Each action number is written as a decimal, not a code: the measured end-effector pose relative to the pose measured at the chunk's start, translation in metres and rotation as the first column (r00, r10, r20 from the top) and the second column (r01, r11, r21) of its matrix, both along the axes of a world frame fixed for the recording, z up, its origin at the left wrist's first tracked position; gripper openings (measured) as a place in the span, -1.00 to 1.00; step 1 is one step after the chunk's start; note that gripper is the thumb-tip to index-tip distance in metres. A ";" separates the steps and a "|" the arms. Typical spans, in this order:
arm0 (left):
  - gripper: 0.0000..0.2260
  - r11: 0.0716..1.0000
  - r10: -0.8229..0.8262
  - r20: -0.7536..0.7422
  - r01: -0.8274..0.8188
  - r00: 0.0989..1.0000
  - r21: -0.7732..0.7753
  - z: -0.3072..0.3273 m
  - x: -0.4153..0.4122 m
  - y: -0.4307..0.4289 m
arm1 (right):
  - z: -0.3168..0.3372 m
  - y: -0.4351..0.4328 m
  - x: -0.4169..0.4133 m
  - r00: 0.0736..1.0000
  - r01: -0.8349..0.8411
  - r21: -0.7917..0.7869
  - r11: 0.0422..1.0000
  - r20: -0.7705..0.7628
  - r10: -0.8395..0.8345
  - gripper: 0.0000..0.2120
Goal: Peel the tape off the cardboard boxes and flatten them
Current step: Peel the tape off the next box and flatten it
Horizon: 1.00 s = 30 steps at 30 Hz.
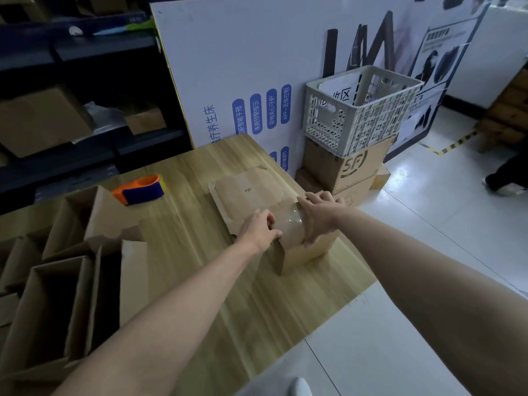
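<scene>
Small cardboard box (300,250): on the tabletop (200,252), centre-right, overlapping flattened cardboard (248,190); top mostly hidden by the hands. Clear tape (288,222): glints between them, edges indistinct. Left hand (258,228): fingers curled over the box's left top edge. Right hand (318,217): spread wide, gripping the far edge and right side.

Reference object: the taped box (303,252) on the wooden table (228,295). Its top is taken up by the left hand (258,227) and right hand (320,215), both gripping it. The tabletop nearer than the box is bare, with passage between the two forearms. Left of the box is a bare strip, then open cartons (57,281) block the way. A tape dispenser (140,188) lies far-left, well apart. Flattened cardboard (248,190) lies low directly behind, touching the box. An upright printed board (243,67) closes the far side. Far-right, stacked cartons (348,167) carry a crate (360,110). The floor (428,252) to the right is open.
</scene>
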<state>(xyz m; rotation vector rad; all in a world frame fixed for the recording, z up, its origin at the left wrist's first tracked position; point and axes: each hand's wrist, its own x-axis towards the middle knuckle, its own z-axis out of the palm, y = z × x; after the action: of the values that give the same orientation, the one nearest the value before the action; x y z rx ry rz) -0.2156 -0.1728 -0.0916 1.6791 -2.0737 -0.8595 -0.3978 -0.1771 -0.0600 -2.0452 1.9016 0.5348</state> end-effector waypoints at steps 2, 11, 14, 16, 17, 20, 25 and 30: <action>-0.77 1.000 0.007 0.010 -0.007 1.000 0.004 0.002 -0.002 -0.001 | -0.004 0.000 -0.002 1.000 -0.008 -0.005 1.000 -0.024 0.008 0.19; -0.84 0.991 0.005 -0.129 0.012 0.992 0.130 -0.002 0.003 -0.003 | -0.025 0.000 0.001 0.992 -0.123 -0.104 0.987 -0.051 0.119 0.24; -0.58 0.959 0.050 -0.246 0.023 0.968 0.283 -0.005 0.013 -0.005 | -0.027 0.001 -0.001 0.986 -0.168 -0.165 0.972 -0.010 0.169 0.18; -0.30 0.934 0.024 -0.272 0.076 0.962 0.349 -0.005 0.019 -0.004 | -0.023 0.002 -0.006 0.987 -0.154 -0.169 0.974 0.012 0.158 0.14; -0.15 0.921 -0.018 -0.257 0.117 0.966 0.373 -0.005 0.022 -0.004 | -0.021 0.003 -0.009 0.990 -0.135 -0.160 0.978 0.025 0.140 0.12; 0.13 0.866 -0.155 -0.217 0.238 0.964 0.440 -0.003 0.023 -0.004 | -0.010 0.004 -0.017 0.992 -0.054 -0.082 0.995 0.106 0.062 0.08; 0.10 0.829 -0.181 -0.249 0.284 0.951 0.482 0.007 0.015 -0.010 | 0.028 -0.001 -0.023 0.908 0.140 0.122 0.983 0.379 -0.177 0.03; 0.08 0.768 -0.046 -0.406 0.292 0.913 0.570 0.016 0.013 -0.013 | 0.055 -0.002 -0.025 0.815 0.227 0.257 0.939 0.478 -0.328 -0.19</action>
<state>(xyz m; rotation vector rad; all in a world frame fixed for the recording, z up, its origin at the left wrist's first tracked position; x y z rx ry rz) -0.2026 -0.1858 -0.0756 1.4309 -1.7900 -1.9361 -0.4233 -0.1789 -0.0054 -1.5426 1.6955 0.0685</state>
